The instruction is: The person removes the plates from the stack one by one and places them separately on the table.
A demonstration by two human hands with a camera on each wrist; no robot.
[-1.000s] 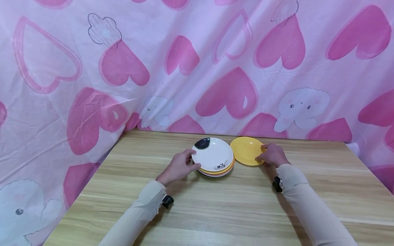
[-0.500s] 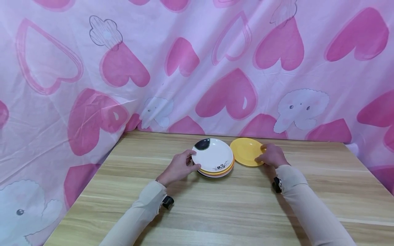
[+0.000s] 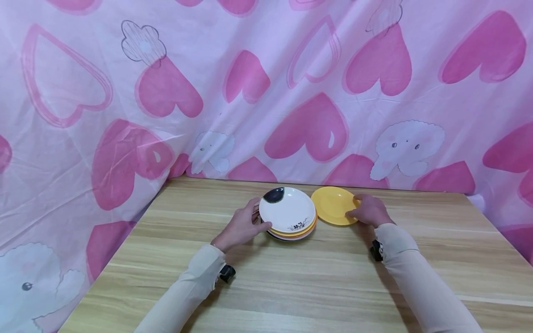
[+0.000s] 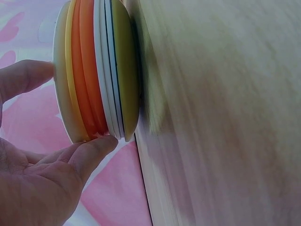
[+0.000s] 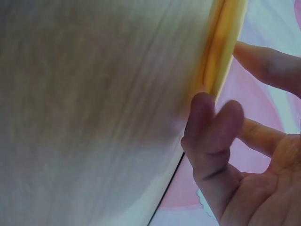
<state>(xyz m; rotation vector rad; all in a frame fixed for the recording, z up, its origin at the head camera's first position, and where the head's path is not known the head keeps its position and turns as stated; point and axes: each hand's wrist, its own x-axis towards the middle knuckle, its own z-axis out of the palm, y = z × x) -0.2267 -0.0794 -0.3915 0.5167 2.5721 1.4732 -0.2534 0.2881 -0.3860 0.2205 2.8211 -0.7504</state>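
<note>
In the head view a stack of plates point(image 3: 291, 235) stands near the back of the table, topped by a white plate point(image 3: 287, 210) with a black patch and small dark flowers. At its left edge is my left hand point(image 3: 239, 226), its outstretched thumb and fingers touching the rims. The left wrist view shows yellow, orange, white and olive plates point(image 4: 126, 70) layered below the top one. Just right of the stack lies a yellow plate point(image 3: 331, 203). My right hand point(image 3: 368, 210) holds its right rim between thumb and fingers; the right wrist view shows some fingers curled by that rim.
The wooden table point(image 3: 287, 286) reaches a pink curtain point(image 3: 250, 106) printed with hearts, which hangs behind it and along its left side. A small black device point(image 3: 226, 273) is strapped at the left wrist, another black device point(image 3: 376, 250) at the right.
The left fingers have shifted slightly, from over the white plate's rim to beside it. Right hand, stack and yellow plate look almost unmoved.
</note>
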